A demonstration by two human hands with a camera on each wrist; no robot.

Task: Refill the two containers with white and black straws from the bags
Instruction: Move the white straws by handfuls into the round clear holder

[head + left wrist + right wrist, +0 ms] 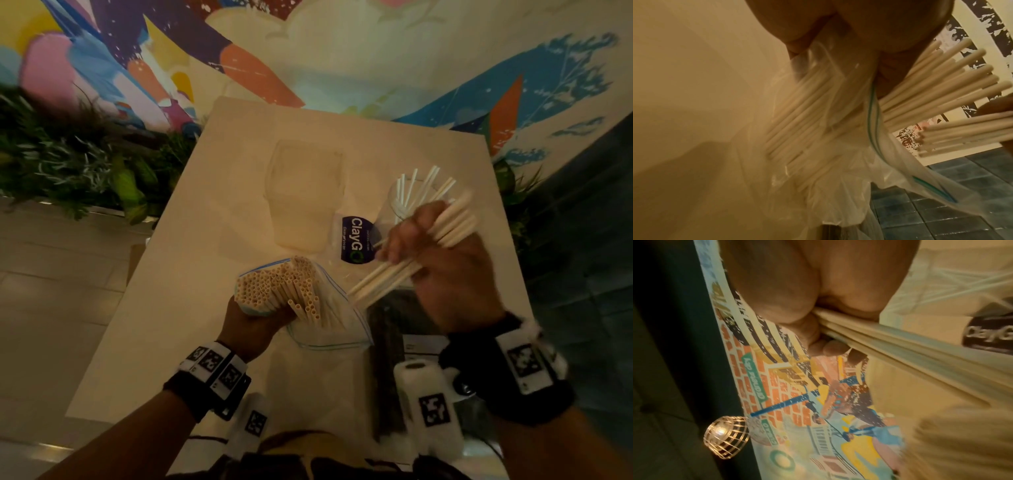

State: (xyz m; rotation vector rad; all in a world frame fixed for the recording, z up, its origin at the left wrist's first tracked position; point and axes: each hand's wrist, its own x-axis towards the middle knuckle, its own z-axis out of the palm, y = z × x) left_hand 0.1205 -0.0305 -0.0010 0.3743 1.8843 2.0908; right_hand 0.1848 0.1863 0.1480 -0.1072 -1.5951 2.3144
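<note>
My left hand (253, 317) grips a clear zip bag (329, 322) full of white straws (284, 287), their open ends sticking out of its mouth. In the left wrist view the bag (838, 162) hangs below the palm with the straws (801, 116) inside. My right hand (442, 253) holds a bundle of white straws (455, 222) slantwise, just in front of a clear container (400, 209) that has a few white straws standing in it. The right wrist view shows that bundle (900, 345) pinched under the fingers. A second clear container (305, 192) stands empty farther back.
A pale table (191, 274) bears everything. A dark bag (390, 359) lies at the near right edge, partly hidden by my right wrist. A blue ClayGo label (356, 240) shows on the near container. Plants (85, 161) and a painted wall lie beyond.
</note>
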